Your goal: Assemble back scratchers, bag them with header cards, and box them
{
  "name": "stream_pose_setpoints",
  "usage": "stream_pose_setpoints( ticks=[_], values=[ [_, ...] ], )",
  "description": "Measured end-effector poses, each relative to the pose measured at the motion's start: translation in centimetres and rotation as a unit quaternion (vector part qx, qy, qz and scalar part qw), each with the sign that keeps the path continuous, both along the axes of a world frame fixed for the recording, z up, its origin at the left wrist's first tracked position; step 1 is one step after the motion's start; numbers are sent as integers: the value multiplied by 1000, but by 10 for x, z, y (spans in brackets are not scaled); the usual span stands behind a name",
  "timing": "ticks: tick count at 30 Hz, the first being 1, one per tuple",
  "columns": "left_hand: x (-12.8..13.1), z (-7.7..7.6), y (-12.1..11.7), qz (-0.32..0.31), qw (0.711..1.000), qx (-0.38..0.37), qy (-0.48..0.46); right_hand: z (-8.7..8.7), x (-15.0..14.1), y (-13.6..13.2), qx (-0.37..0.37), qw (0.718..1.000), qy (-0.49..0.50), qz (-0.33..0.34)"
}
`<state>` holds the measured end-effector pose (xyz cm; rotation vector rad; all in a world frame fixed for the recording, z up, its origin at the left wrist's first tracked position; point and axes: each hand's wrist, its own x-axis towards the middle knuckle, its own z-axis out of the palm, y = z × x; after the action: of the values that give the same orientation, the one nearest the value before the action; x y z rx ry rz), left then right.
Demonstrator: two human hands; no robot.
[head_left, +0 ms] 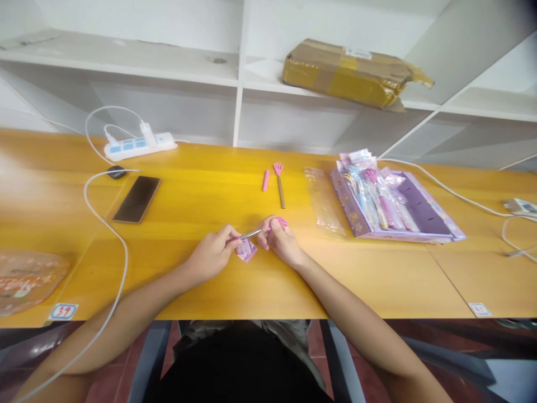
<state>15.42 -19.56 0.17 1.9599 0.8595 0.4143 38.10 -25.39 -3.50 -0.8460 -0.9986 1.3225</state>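
Between my two hands is a back scratcher with a metal rod (250,234) and a pink claw head. My left hand (213,252) pinches the rod's left end, while my right hand (282,242) is closed around the part by the pink head. A small purple printed card (246,251) shows just below the rod, near my left fingers; whether it is held or lies on the table I cannot tell. Farther up the table lies a second back scratcher (281,184), pink claw away from me, with a short pink tube (265,180) beside it.
To the right, a purple display box (423,196) holds several bagged back scratchers. A clear plastic bag (323,201) lies flat beside it. Leftward are a phone (136,199), a power strip (140,145) and a white cable (125,257) crossing over my left arm. A taped carton (344,73) rests on the shelf.
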Motion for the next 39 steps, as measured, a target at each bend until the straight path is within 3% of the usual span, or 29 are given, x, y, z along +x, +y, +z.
stream_pose_setpoints(
  ticks=[10, 15, 19, 21, 23, 28, 30, 35, 39],
  values=[
    [1, 1, -4, -10, 1000, 0, -10, -4, -5, -6, 12, 1000, -28, -7],
    [-6, 9, 13, -42, 986, 154, 55, 6, -12, -11, 51, 995, -52, -67],
    [-13, 13, 31, -59, 954, 283, 79, 14, 6, 1, 50, 979, -183, -71],
    [-13, 12, 36, -46, 940, 323, 101, 21, 17, 7, 76, 947, -294, -107],
    [-12, 12, 36, -45, 926, 353, 124, 30, 24, 7, 121, 890, -425, -108],
    [-9, 18, 21, -114, 875, 427, 198, 57, 14, -15, 134, 688, -713, -19],
    [-10, 22, 13, -115, 860, 442, 229, 65, 9, -26, 127, 631, -765, -4],
    [-18, 31, 0, -123, 854, 448, 232, 73, 11, -47, 169, 583, -794, -31],
    [-47, 44, 7, -105, 844, 471, 236, 67, 50, -71, 206, 561, -796, -99]
  ],
)
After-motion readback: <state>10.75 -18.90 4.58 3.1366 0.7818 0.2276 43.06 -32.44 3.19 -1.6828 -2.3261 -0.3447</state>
